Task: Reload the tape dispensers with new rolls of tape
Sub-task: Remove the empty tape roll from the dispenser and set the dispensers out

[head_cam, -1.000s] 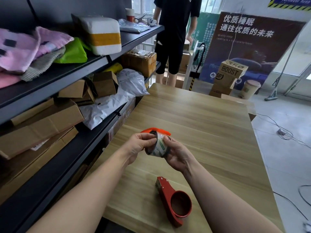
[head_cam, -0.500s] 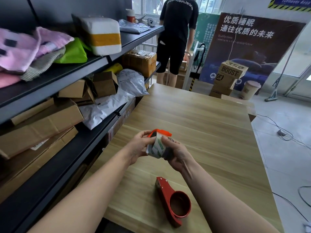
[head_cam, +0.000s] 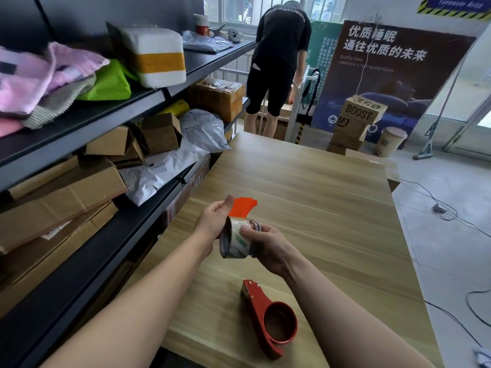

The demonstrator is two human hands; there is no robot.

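Above the wooden table (head_cam: 318,197) I hold an orange tape dispenser (head_cam: 243,207) with a clear tape roll (head_cam: 236,241) seated on it. My left hand (head_cam: 214,221) grips the dispenser's orange end, thumb near the blade plate. My right hand (head_cam: 268,247) wraps the roll from the right, thumb pressed on its outer face. A second dispenser (head_cam: 268,318), dark red and without a roll, lies on its side on the table near the front edge, below my hands.
Black shelving (head_cam: 87,264) along the left holds cardboard boxes, mailer bags and folded cloth. A person in black (head_cam: 279,65) bends over at the table's far end. Stacked boxes (head_cam: 356,126) and a poster stand beyond; cables run across the floor at right.
I have turned the dispenser so its orange blade end points up and away. The roll now shows its side, and my right thumb has come onto its face. The person behind has bent forward.
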